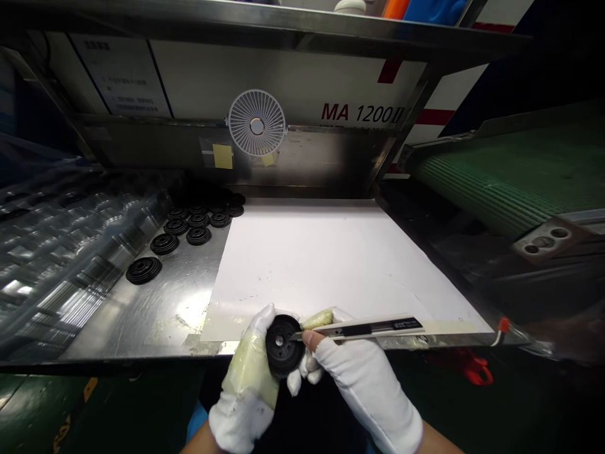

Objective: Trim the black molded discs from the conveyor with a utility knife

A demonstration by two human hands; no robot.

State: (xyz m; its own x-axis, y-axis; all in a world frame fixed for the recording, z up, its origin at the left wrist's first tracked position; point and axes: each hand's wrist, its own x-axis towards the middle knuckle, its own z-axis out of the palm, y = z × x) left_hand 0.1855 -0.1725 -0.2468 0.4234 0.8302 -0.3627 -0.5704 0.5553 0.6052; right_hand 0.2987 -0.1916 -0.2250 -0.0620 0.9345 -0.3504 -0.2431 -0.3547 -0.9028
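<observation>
In a white glove with yellowish tape round it, my left hand [250, 372] is closed on a round black ribbed part [283, 360] at the table's near edge. The part's face, with a hole at its centre, is turned up toward me. My right hand [352, 372], in a white glove with a bare fingertip showing, grips a utility knife [373, 328]. The knife lies nearly level, its handle pointing right. Its blade end reaches over the middle of the black part; whether it touches cannot be seen.
White paper [326, 252] covers much of the metal table [165, 315]. Several like black parts [198, 236] stand at the left, beside clear plastic trays [80, 246]. A small fan [257, 123] hangs at the back. A green conveyor belt [510, 170] runs at the right.
</observation>
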